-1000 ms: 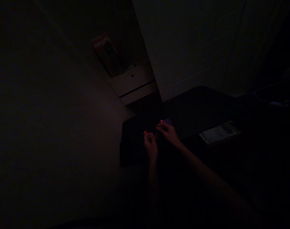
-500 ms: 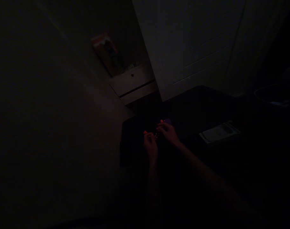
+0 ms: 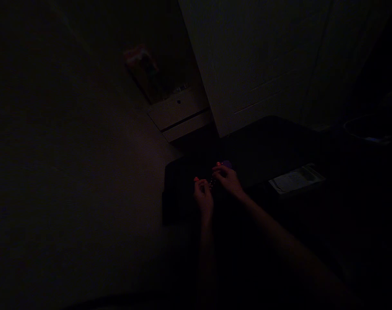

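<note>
The scene is very dark, so details are hard to make out. My left hand [image 3: 203,199] is over the dark tabletop, its fingers curled in a pinch. Right at its fingertips is a small glowing orange-red thing [image 3: 196,178]. My right hand [image 3: 228,181] is a little farther out, thumb and fingertips pinched together. Just beyond them shows a second orange-red spot [image 3: 218,164] beside a rounded purple thing [image 3: 227,164]. Between the hands lie several tiny pale bead-like dots [image 3: 211,183]. What either hand pinches is too small and dim to name.
The black table [image 3: 263,146] extends to the right. A pale, flat packet or box [image 3: 297,180] sits by its near edge. Behind are a white door-like panel [image 3: 247,64] and a drawer unit [image 3: 183,114] with a red-topped box [image 3: 140,64]. A wall [image 3: 118,172] closes the left side.
The picture has grown dimmer, mainly on the wall and the white panel. Both hands stay in nearly the same place and pose.
</note>
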`<state>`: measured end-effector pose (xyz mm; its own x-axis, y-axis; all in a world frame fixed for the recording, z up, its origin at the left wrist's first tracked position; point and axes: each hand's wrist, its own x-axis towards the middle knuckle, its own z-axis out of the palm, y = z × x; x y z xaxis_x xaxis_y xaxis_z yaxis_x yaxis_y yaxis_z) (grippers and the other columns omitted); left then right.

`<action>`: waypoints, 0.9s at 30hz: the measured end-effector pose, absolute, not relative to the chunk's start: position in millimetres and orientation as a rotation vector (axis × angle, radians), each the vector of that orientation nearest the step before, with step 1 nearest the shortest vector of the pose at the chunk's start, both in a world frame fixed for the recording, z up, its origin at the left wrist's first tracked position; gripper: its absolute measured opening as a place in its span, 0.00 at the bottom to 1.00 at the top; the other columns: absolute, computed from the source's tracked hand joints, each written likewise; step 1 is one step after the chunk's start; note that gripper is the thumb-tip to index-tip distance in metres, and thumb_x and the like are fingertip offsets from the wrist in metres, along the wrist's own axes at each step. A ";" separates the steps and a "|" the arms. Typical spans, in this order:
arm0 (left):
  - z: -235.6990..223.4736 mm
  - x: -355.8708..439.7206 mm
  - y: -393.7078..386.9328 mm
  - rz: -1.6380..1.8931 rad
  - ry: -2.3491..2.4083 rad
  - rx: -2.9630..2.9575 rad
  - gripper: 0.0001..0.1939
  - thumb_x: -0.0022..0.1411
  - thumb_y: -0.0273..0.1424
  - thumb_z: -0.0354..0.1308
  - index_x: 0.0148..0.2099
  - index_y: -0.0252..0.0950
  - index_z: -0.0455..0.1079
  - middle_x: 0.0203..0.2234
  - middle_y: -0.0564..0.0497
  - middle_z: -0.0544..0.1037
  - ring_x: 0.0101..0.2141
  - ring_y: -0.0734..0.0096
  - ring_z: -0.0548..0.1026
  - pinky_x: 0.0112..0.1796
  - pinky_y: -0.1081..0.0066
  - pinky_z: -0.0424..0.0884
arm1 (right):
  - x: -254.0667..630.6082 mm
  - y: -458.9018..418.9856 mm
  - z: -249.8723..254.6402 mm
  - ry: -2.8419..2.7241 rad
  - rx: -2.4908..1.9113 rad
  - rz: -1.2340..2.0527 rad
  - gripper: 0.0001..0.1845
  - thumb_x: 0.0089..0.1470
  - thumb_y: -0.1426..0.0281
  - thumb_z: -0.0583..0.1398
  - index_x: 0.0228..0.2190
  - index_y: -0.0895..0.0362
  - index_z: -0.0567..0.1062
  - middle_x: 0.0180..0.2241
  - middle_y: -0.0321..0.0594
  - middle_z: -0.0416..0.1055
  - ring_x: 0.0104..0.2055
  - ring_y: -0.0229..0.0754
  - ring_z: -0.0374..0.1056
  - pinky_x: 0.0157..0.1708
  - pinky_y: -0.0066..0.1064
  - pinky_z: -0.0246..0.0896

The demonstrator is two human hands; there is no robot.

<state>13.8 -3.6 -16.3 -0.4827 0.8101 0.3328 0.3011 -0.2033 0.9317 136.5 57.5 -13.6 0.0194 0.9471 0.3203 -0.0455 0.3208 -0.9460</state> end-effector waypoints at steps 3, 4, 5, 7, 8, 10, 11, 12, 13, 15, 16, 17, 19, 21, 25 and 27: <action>-15.6 14.7 -3.7 1.736 1.664 1.297 0.16 0.68 0.46 0.59 0.43 0.36 0.72 0.32 0.49 0.79 0.32 0.69 0.78 0.37 0.70 0.73 | 137.3 57.0 -12.5 -1.308 -0.927 0.989 0.10 0.55 0.67 0.65 0.39 0.53 0.82 0.37 0.42 0.82 0.40 0.48 0.79 0.47 0.41 0.74; -15.4 14.9 -3.6 1.737 1.660 1.297 0.16 0.68 0.46 0.59 0.42 0.36 0.72 0.32 0.50 0.79 0.32 0.69 0.78 0.37 0.70 0.73 | 137.5 56.9 -12.4 -1.314 -0.921 0.992 0.10 0.55 0.66 0.65 0.40 0.53 0.82 0.37 0.42 0.82 0.40 0.48 0.79 0.47 0.41 0.74; -15.5 15.1 -3.5 1.737 1.657 1.297 0.16 0.68 0.46 0.59 0.42 0.36 0.72 0.32 0.49 0.79 0.32 0.69 0.78 0.38 0.70 0.73 | 137.6 57.0 -12.5 -1.318 -0.917 0.990 0.10 0.55 0.66 0.65 0.40 0.53 0.82 0.38 0.43 0.82 0.40 0.48 0.79 0.47 0.42 0.74; -16.2 14.8 -3.1 1.739 1.649 1.294 0.16 0.68 0.45 0.59 0.43 0.36 0.72 0.32 0.49 0.79 0.32 0.69 0.78 0.38 0.70 0.73 | 137.3 57.5 -13.6 -1.326 -0.915 0.975 0.09 0.56 0.64 0.65 0.39 0.53 0.82 0.37 0.43 0.82 0.41 0.49 0.78 0.47 0.42 0.73; -16.7 14.5 -2.9 1.742 1.650 1.289 0.16 0.68 0.45 0.59 0.43 0.36 0.72 0.32 0.49 0.79 0.32 0.69 0.78 0.37 0.70 0.73 | 137.0 57.8 -14.5 -1.326 -0.918 0.965 0.09 0.56 0.63 0.65 0.38 0.53 0.82 0.37 0.42 0.82 0.42 0.49 0.78 0.48 0.42 0.73; -17.5 13.9 -2.8 1.741 1.651 1.285 0.16 0.68 0.45 0.59 0.43 0.36 0.72 0.32 0.49 0.79 0.32 0.69 0.78 0.37 0.70 0.73 | 136.4 58.6 -16.3 -1.324 -0.927 0.950 0.09 0.58 0.61 0.65 0.36 0.52 0.82 0.37 0.42 0.82 0.43 0.50 0.77 0.49 0.43 0.72; -17.6 13.6 -2.9 1.738 1.650 1.286 0.16 0.68 0.46 0.59 0.43 0.36 0.72 0.32 0.49 0.79 0.32 0.69 0.78 0.37 0.70 0.73 | 136.2 58.8 -16.9 -1.325 -0.933 0.948 0.10 0.58 0.60 0.65 0.35 0.52 0.82 0.37 0.42 0.82 0.44 0.50 0.77 0.49 0.43 0.72; -17.3 13.5 -3.1 1.737 1.649 1.288 0.16 0.68 0.46 0.59 0.43 0.36 0.72 0.32 0.49 0.79 0.32 0.69 0.78 0.37 0.70 0.73 | 136.1 59.0 -17.1 -1.328 -0.941 0.950 0.10 0.58 0.59 0.65 0.34 0.52 0.82 0.37 0.42 0.81 0.43 0.50 0.77 0.49 0.43 0.72; -16.8 13.5 -3.5 1.735 1.651 1.293 0.16 0.68 0.45 0.59 0.43 0.36 0.72 0.32 0.49 0.79 0.32 0.69 0.78 0.37 0.70 0.73 | 136.2 59.1 -17.0 -1.329 -0.949 0.951 0.11 0.58 0.59 0.65 0.34 0.52 0.82 0.36 0.42 0.81 0.42 0.50 0.77 0.48 0.43 0.72; -15.3 13.9 -4.2 1.738 1.659 1.303 0.16 0.68 0.45 0.59 0.43 0.36 0.72 0.33 0.49 0.79 0.32 0.69 0.78 0.38 0.69 0.73 | 136.9 59.1 -15.7 -1.340 -0.957 0.952 0.12 0.58 0.57 0.65 0.33 0.53 0.82 0.36 0.42 0.81 0.40 0.49 0.76 0.47 0.42 0.72; -14.6 14.2 -4.6 1.739 1.662 1.303 0.16 0.68 0.45 0.59 0.43 0.36 0.72 0.33 0.49 0.79 0.32 0.69 0.78 0.38 0.69 0.73 | 137.3 59.0 -14.9 -1.344 -0.958 0.948 0.13 0.58 0.56 0.65 0.33 0.53 0.81 0.35 0.42 0.80 0.40 0.49 0.76 0.46 0.41 0.72; -13.9 14.4 -4.8 1.741 1.662 1.302 0.16 0.68 0.45 0.59 0.43 0.36 0.72 0.34 0.49 0.79 0.32 0.69 0.78 0.38 0.69 0.73 | 137.7 58.9 -14.0 -1.349 -0.956 0.942 0.14 0.58 0.55 0.65 0.32 0.53 0.81 0.34 0.42 0.80 0.40 0.49 0.76 0.45 0.41 0.71; -13.1 14.7 -4.9 1.745 1.655 1.299 0.16 0.68 0.45 0.59 0.43 0.36 0.72 0.34 0.49 0.80 0.33 0.69 0.78 0.39 0.69 0.73 | 138.2 58.7 -12.7 -1.360 -0.954 0.929 0.17 0.59 0.53 0.64 0.30 0.52 0.80 0.33 0.41 0.79 0.39 0.49 0.75 0.43 0.39 0.71; -12.9 14.7 -4.7 1.749 1.645 1.296 0.17 0.68 0.46 0.59 0.43 0.36 0.72 0.34 0.48 0.80 0.33 0.69 0.79 0.39 0.69 0.74 | 138.4 58.4 -12.2 -1.365 -0.957 0.920 0.19 0.60 0.51 0.63 0.28 0.52 0.79 0.31 0.41 0.79 0.38 0.48 0.75 0.41 0.38 0.70; -13.4 13.9 -4.0 1.746 1.648 1.291 0.16 0.67 0.45 0.60 0.43 0.36 0.72 0.33 0.49 0.79 0.32 0.69 0.78 0.37 0.69 0.73 | 138.9 57.7 -12.6 -1.369 -0.983 0.916 0.19 0.59 0.52 0.64 0.28 0.53 0.79 0.32 0.41 0.80 0.37 0.48 0.75 0.41 0.37 0.70; -13.7 13.6 -3.7 1.741 1.661 1.293 0.15 0.67 0.44 0.60 0.42 0.36 0.72 0.32 0.49 0.79 0.31 0.69 0.78 0.36 0.70 0.73 | 140.7 57.8 -12.7 -1.407 -0.991 0.913 0.15 0.59 0.55 0.65 0.30 0.53 0.81 0.33 0.41 0.80 0.36 0.47 0.75 0.41 0.38 0.71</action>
<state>13.6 -3.7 -13.7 -0.4876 0.8057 0.3363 0.2979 -0.2085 0.9315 140.7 57.8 -12.7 -0.0146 0.9386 0.3448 0.0674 0.3450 -0.9362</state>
